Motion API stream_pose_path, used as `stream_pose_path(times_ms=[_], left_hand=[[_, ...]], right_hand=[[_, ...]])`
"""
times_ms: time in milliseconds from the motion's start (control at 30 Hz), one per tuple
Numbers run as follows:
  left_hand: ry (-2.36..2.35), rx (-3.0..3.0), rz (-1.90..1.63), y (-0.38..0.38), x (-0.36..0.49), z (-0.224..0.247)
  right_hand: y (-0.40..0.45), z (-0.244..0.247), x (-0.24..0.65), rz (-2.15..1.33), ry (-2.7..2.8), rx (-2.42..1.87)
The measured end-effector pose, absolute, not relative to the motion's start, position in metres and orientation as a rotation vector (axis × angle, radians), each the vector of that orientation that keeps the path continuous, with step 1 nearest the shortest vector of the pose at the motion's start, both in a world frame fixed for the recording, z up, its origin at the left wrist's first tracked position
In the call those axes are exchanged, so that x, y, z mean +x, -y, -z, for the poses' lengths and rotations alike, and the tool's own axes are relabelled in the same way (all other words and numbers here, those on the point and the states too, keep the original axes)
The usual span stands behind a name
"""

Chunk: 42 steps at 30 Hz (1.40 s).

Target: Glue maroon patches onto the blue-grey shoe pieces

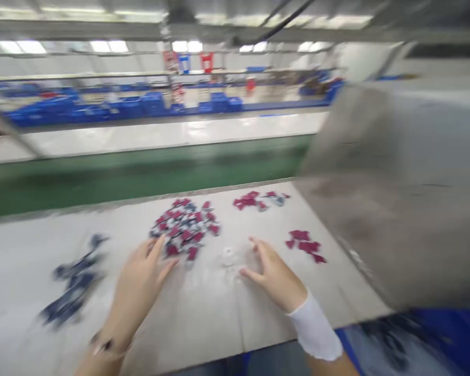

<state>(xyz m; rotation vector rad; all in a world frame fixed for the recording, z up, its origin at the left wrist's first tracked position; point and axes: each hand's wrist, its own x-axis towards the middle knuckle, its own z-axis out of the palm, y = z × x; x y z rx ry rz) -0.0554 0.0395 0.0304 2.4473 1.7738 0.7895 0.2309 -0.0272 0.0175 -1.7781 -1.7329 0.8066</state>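
On the table (203,324), dark parts (76,284) are laid at left, then the left hand (141,269) is held with thumb and fingers apart beside the red pile (185,235); whether this is touched cannot be told. Between the hands a white part (227,252) is seen, blurred; the right hand (276,274) is held near it, fingers also apart, and red pieces (308,247) are laid farther right.

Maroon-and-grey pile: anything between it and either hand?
For the right hand, yes: a small blurred white piece lies on the table between it and the maroon-and-grey pile. It looks low, so probably passable above. For the left hand, nothing visible.
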Motion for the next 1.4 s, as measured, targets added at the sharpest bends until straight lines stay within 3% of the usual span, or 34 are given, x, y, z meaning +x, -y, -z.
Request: stream_pose_path(times_ms=[233, 600, 700, 767, 933, 1067, 1233, 1400], left_hand=[[-2.474, 1.878, -0.52, -0.021, -0.162, -0.021], [-2.25, 1.628, -0.775, -0.022, -0.184, -0.017], [-1.978, 1.45, -0.974, -0.017, -0.157, -0.034], [-1.552, 1.169, -1.057, -0.014, -0.127, -0.044], [-0.89, 0.835, -0.667, -0.02, -0.043, -0.05], [-0.796, 1.072, -0.321, -0.028, -0.007, -0.04], [-1.136, 1.666, -0.332, -0.025, 0.005, -0.018], [-1.109, 1.839, -0.276, -0.024, 0.004, -0.005]], right_hand=[[0.0, 0.009, 0.206, -0.968, 1.813, -1.616], [0.034, -0.037, 0.219, -1.345, 1.283, -1.544], [0.044, -0.039, 0.235, -1.409, 1.14, -1.376], [0.044, -0.033, 0.245, -1.512, 1.075, -1.219], [0.035, -0.025, 0.248, -1.711, 1.018, -0.853], [0.028, -0.032, 0.241, -1.71, 0.871, -0.777], [0.02, -0.027, 0.241, -1.643, 0.926, -0.794], [0.015, -0.011, 0.243, -1.735, 1.048, -0.823]])
